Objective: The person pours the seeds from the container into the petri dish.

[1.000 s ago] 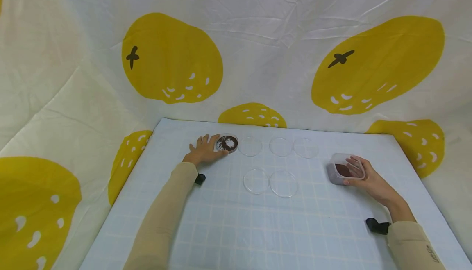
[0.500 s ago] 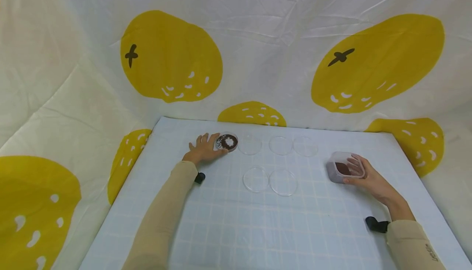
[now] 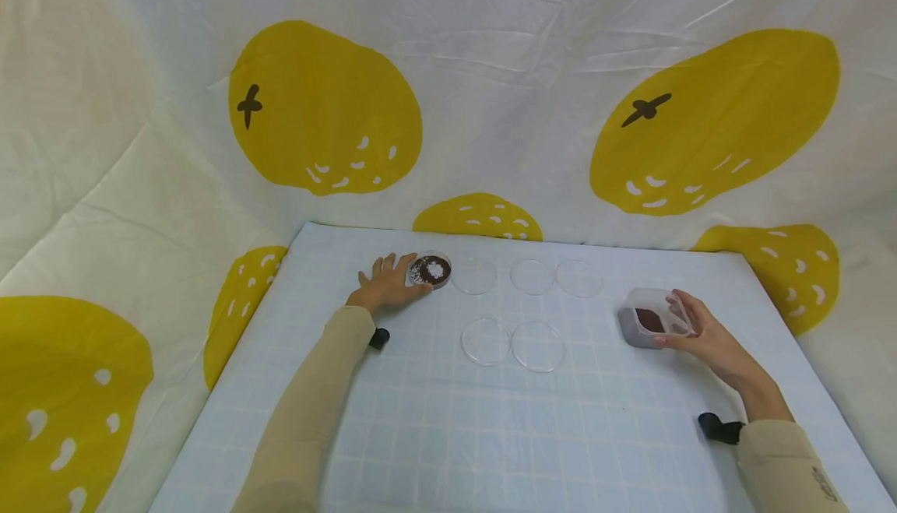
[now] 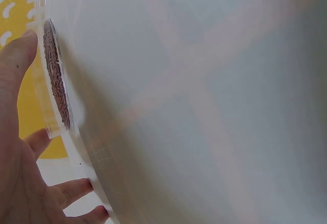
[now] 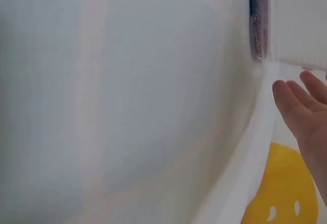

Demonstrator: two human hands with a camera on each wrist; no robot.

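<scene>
In the head view my left hand (image 3: 384, 287) holds a round clear petri dish (image 3: 430, 271) on the table between thumb and index finger. Dark brown granules (image 4: 57, 78) cover its bottom, with white bits on top. The other left fingers spread onto the cloth. At the right my right hand (image 3: 711, 346) is beside a clear square plastic tub (image 3: 634, 335) containing brown granules (image 3: 649, 320). In the right wrist view its fingers are fairly straight, with a gap between them and the tub (image 5: 296, 25).
Several clear round dishes or lids stand on the pale blue checked tablecloth (image 3: 448, 435): a back row with a dish (image 3: 474, 275) beside the filled one, and a front pair with a dish (image 3: 538, 347). Patterned fabric (image 3: 490, 108) hangs behind the table.
My right hand has loosened and shifted slightly right from the tub; its fingers no longer show spread behind the tub's wall. My left hand and the petri dish have stayed put.
</scene>
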